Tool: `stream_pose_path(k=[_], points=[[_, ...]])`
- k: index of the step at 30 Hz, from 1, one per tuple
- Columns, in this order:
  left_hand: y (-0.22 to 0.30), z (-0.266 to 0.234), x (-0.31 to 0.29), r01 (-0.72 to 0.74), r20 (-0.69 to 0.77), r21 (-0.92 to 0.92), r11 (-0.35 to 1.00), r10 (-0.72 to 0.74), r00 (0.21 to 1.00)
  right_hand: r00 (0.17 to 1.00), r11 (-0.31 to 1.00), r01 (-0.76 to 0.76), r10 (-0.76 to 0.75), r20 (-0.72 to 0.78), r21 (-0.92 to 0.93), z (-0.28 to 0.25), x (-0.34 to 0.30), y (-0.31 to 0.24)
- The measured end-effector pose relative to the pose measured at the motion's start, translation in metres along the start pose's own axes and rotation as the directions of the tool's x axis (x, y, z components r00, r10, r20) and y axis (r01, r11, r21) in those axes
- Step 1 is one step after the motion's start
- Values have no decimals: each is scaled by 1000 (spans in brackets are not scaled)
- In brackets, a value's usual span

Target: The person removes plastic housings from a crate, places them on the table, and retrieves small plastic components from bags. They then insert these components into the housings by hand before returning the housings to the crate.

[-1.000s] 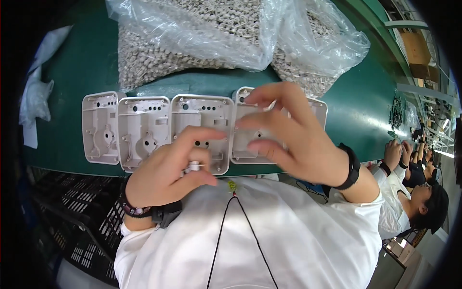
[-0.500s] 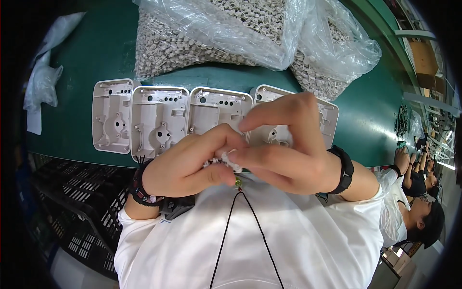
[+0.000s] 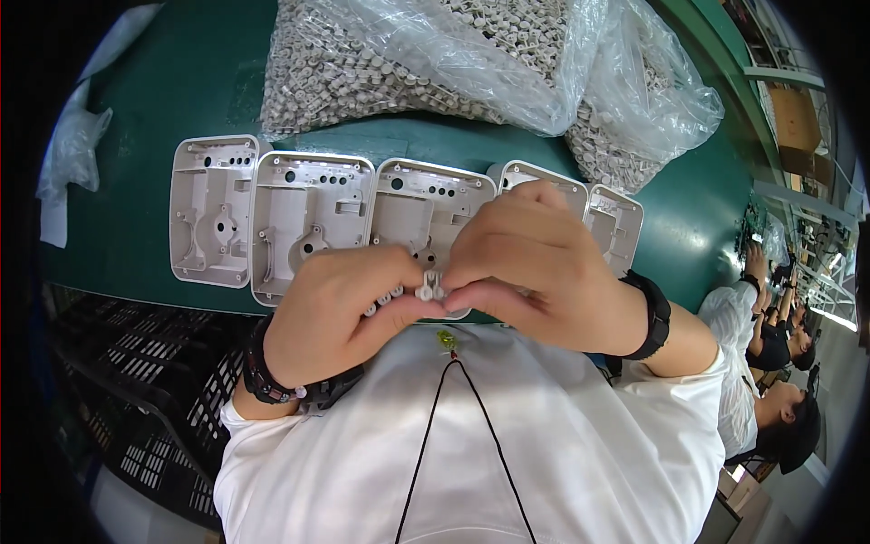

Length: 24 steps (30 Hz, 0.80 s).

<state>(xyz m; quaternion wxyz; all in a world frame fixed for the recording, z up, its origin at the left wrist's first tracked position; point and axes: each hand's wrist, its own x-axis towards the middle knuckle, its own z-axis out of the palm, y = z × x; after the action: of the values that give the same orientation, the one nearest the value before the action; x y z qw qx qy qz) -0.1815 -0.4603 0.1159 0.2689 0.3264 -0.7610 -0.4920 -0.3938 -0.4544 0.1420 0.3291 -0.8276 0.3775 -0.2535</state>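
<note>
Several small white plastic parts [image 3: 430, 287] sit in my left hand [image 3: 349, 304], which is closed around them; a few more peek out between its thumb and fingers. My right hand [image 3: 544, 267] pinches at the same front part, its thumb and fingertips meeting those of the left. Both hands are just above the table's near edge. Behind them stands a row of open white plastic housings [image 3: 313, 213], with round holes and moulded ribs inside. My right hand covers much of the housings on the right side.
Clear plastic bags [image 3: 390, 82] heaped with small white parts lie at the back of the green table [image 3: 136, 181]. Crumpled plastic film [image 3: 72, 154] is at the far left. A black slatted crate [image 3: 154, 363] stands below the table at left. Other people [image 3: 779, 408] sit along the right.
My right hand's raised fingers have come down and now pinch the front part. That part has turned to show its upright prongs. The view has shifted slightly over the housings.
</note>
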Motion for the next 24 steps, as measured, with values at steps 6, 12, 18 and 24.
stream_pose_path(k=[6, 12, 18, 24], points=[[-10, 3, -10, -32, -48, -13, 999, 32, 998, 994, 997, -64, 61, 88, 37, 7, 9, -3], [-13, 2, -16, -60, -70, -64, 996, 55, 996, 998, 1000, -2, 0, 60, 29, 8, 18, -7], [-14, 1, -23, -58, -178, -156, 986, 29, 984, 1000, 998, 5, -6, -22, -60, -1, 32, -5], [-31, -13, -42, 43, -519, -469, 882, -314, 795, 998, 832, 20, 20, 67, -554, 14, 26, 43]])
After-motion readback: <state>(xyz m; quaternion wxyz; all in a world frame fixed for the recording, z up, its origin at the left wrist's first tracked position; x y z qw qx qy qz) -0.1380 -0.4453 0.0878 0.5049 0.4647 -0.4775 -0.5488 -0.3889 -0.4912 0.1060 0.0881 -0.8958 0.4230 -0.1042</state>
